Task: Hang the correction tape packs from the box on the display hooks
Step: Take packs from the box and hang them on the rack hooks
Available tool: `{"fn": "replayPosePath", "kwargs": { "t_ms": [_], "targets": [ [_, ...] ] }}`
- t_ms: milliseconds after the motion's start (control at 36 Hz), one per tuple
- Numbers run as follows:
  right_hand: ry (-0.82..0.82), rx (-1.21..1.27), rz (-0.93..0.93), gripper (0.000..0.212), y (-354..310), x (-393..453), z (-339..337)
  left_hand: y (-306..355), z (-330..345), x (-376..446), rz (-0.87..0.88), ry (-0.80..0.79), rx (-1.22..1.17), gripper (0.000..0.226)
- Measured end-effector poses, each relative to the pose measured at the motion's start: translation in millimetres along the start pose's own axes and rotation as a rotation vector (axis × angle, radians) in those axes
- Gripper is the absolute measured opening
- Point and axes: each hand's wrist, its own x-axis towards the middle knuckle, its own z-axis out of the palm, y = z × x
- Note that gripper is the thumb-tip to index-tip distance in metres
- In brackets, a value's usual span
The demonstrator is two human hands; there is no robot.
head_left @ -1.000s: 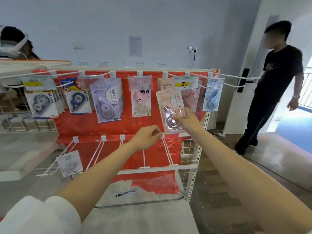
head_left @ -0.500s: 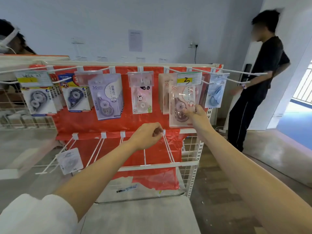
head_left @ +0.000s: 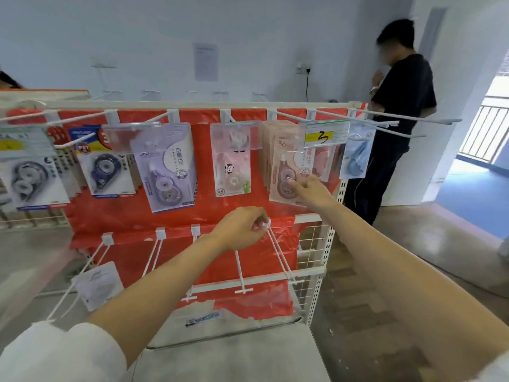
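Observation:
A pink correction tape pack (head_left: 286, 172) hangs at the front of a stack on an upper display hook (head_left: 292, 115), under a price tag marked 3. My right hand (head_left: 311, 190) pinches the pack's lower right part. My left hand (head_left: 242, 230) is lower, fingers curled, its fingertips at the white bracket of a lower hook (head_left: 279, 253); whether it grips the bracket is unclear. Other packs hang along the top row: purple (head_left: 168, 172), panda-print (head_left: 234, 172), blue (head_left: 356, 155). No box is in view.
The white wire rack (head_left: 316, 271) has a red backing sheet and bare lower hooks sticking toward me. One pack (head_left: 97, 285) hangs low on the left. A person in black (head_left: 396, 111) stands right of the rack, near an open doorway. A pen lies on the bottom shelf.
My right hand moved the pink pack up from a tilted position until it hangs straight on the hook under the tag. My left hand stayed near the lower hook. The person in black turned toward the wall.

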Motion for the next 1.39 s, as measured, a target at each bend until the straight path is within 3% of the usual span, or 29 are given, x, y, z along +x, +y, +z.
{"fn": "replayPosePath", "kwargs": {
  "t_ms": [417, 556, 722, 833, 1028, 1389],
  "targets": [
    [0.148, -0.191, 0.049, 0.035, -0.8, 41.5, 11.8, -30.5, 15.7, 34.9, 0.145, -0.138, -0.032, 0.018],
    [0.172, -0.364, 0.026, 0.057, 12.4, 36.8, 13.4, -34.1, 27.4, 44.3, 0.225, -0.178, -0.045, 0.015],
    [0.222, -0.524, 0.002, 0.056, 13.6, 10.6, 6.9, -24.1, 50.6, 54.2, 0.328, -0.238, -0.076, 0.017],
    [0.216, -0.652, 0.086, 0.036, 28.1, -7.5, 0.4, -10.9, 67.5, 58.9, 0.407, -0.282, -0.105, 0.017],
    [0.180, -0.815, 0.234, 0.029, 67.6, -53.0, -11.9, 14.3, 108.1, 58.7, 0.524, -0.375, -0.142, 0.017],
    [0.026, -0.904, 0.509, 0.039, 154.1, -151.7, -6.5, 81.3, 185.6, 18.2, 0.636, -0.552, -0.104, 0.023]
  ]
}}
